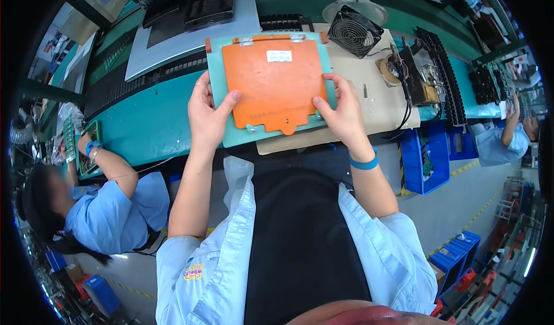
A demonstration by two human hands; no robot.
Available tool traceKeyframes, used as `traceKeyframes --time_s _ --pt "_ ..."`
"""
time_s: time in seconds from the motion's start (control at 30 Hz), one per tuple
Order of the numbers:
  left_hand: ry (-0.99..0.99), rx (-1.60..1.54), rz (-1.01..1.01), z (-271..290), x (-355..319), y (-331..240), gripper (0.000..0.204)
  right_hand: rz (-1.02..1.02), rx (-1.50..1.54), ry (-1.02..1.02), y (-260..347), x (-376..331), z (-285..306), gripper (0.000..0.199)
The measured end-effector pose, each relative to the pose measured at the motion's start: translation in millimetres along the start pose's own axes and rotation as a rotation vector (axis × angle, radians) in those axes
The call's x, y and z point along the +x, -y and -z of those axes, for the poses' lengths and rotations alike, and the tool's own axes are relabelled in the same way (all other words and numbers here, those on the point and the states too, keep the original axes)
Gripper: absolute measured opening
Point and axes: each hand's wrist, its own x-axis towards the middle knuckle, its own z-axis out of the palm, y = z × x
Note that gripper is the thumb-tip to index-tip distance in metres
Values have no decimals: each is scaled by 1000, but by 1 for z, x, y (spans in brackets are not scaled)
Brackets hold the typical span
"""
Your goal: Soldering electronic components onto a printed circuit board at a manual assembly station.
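Between my hands is a flat fixture with a pale green base plate (217, 59) and an orange hinged cover (276, 85). Two metal hinges join the cover at the far edge, and a white label (279, 56) is stuck on it. My left hand (209, 108) grips the fixture's left side, thumb on top near the cover's edge. On the right side, my right hand (343, 110) holds it the same way, thumb on the orange cover. A blue band (364, 160) circles my right wrist. The fingers beneath the plate are hidden.
A black fan (355, 32) stands beyond my right hand. Right of it are a coil of wire (392, 70) and a soldering station (424, 74) on brown card (369, 117). Blue bins (426, 160) sit below the bench. At left, a person (109, 209) works over a green tray (92, 143).
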Motion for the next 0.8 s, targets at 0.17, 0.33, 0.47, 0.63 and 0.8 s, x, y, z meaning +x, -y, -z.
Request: traceKeyframes --time_s 0.17,0.33,0.47,0.63,0.8 --pt "52 -42 -313 -22 -38 -55 64 76 234 -122 13 -5 22 54" --pt "145 287 -754 -33 -69 -88 47 70 537 -64 29 -18 38 54" --pt "303 528 -1166 -55 -84 -86 46 38 1429 108 94 -67 67 56" --pt "455 635 -1281 -68 -88 -70 45 -179 1421 137 69 -67 90 58" --pt "386 568 -834 -48 -70 -60 45 -290 1262 118 17 -61 85 57"
